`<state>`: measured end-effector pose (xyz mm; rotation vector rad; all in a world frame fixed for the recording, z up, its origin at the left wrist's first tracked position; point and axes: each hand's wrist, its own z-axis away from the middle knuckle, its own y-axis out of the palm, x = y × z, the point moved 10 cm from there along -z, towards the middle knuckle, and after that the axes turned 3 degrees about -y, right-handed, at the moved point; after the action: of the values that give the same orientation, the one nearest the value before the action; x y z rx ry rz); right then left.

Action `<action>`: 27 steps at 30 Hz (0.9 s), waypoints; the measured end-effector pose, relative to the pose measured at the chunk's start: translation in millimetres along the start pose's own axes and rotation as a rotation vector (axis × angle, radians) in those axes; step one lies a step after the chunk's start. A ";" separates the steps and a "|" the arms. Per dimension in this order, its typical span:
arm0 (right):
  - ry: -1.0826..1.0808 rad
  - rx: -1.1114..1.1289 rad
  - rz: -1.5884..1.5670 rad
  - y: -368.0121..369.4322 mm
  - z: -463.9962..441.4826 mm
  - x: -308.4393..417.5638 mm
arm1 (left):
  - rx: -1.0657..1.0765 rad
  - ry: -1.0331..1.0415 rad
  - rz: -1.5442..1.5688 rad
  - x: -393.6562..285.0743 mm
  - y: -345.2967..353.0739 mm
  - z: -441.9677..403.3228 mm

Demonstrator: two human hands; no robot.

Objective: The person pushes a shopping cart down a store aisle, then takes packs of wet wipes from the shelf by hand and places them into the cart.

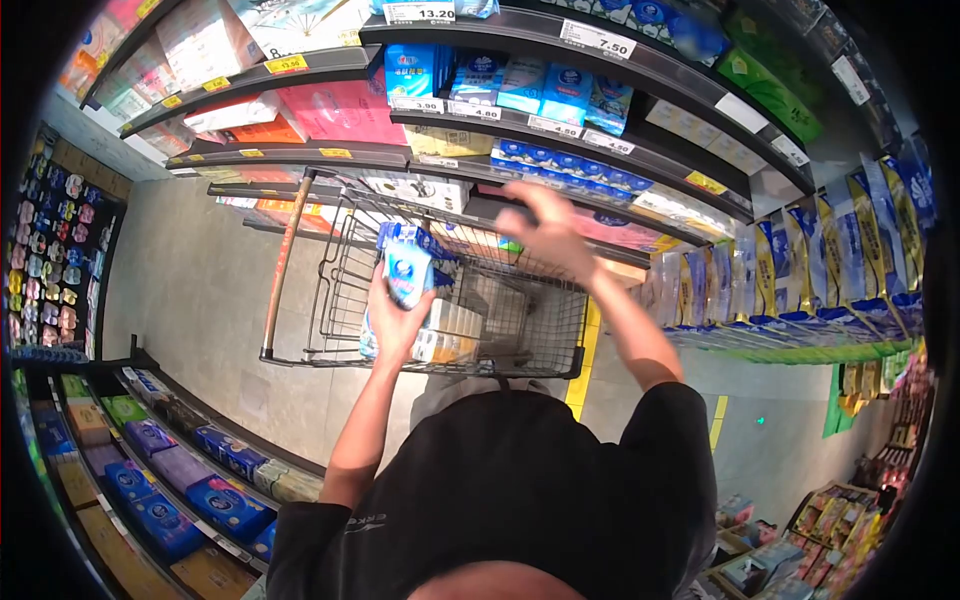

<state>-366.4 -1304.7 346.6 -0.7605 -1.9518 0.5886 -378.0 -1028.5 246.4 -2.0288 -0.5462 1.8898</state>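
Note:
My left hand [396, 318] grips a light-blue and white tissue pack [408, 274] above the wire shopping cart [345, 262]. Inside the cart, blue tissue packs [412, 236] lie just behind the held one, and a pale multi-pack [452, 325] rests lower down. Over the cart's far side, my right hand [550, 235] is raised with its fingers apart and nothing in it, a little blurred by motion. It is nearest to the lower shelf with a row of small blue packs [570, 172].
Shelves in front hold blue tissue packs [568, 92] and pink packages [335, 108]. Hanging blue and yellow bags [800, 250] line the right side. Behind on the left stands a low shelf with purple and blue packs [225, 500]. The cart's handle [290, 260] points left.

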 end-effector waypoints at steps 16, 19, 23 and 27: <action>0.565 -0.420 -0.528 -135.4 -15.4 -177.5 | 0.441 0.153 0.127 -49.0 49.8 59.0; 0.758 -0.365 -0.360 -165.9 -41.4 -209.2 | 0.490 -0.048 0.099 -5.1 47.9 70.7; 0.736 -0.414 -0.193 -170.2 -68.3 -244.6 | 0.466 -0.123 0.138 20.3 39.1 77.4; 0.803 -0.253 0.066 -158.1 -69.1 -268.5 | 0.455 -0.168 0.162 37.8 34.3 79.4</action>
<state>-246.4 -1599.7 325.3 -1.0262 -1.2612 0.0343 -452.9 -1042.8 190.8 -1.6692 0.0206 2.0592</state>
